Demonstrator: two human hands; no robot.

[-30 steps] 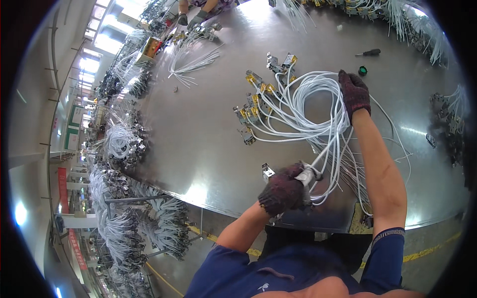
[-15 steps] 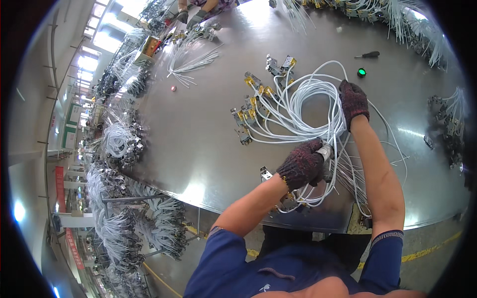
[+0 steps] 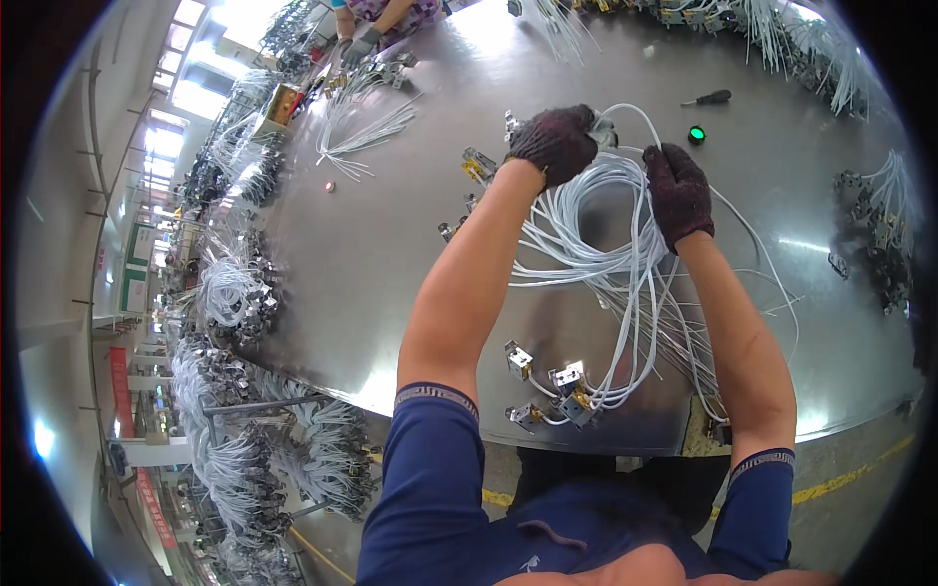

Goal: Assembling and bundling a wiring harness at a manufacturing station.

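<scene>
A coil of white wires point(image 3: 596, 234) with small metal and yellow connectors lies on the shiny metal table point(image 3: 391, 254). My left hand point(image 3: 555, 143), in a dark glove, grips the far end of the wire bundle at the top of the coil. My right hand point(image 3: 676, 188), also gloved, holds the white wires on the coil's right side. Several connector ends point(image 3: 562, 386) of the same bundle lie near the table's front edge, between my forearms.
A screwdriver point(image 3: 707, 98) and a green round button point(image 3: 696, 134) lie beyond my hands. Loose white wires point(image 3: 366, 132) lie at the far left, where another person's gloved hands point(image 3: 357, 47) work. Wire bundles point(image 3: 230, 293) hang along the table's left rim and the right edge point(image 3: 879, 234).
My left hand has moved from the near edge of the table up to the far end of the coil. The right hand shifted slightly farther along the wires.
</scene>
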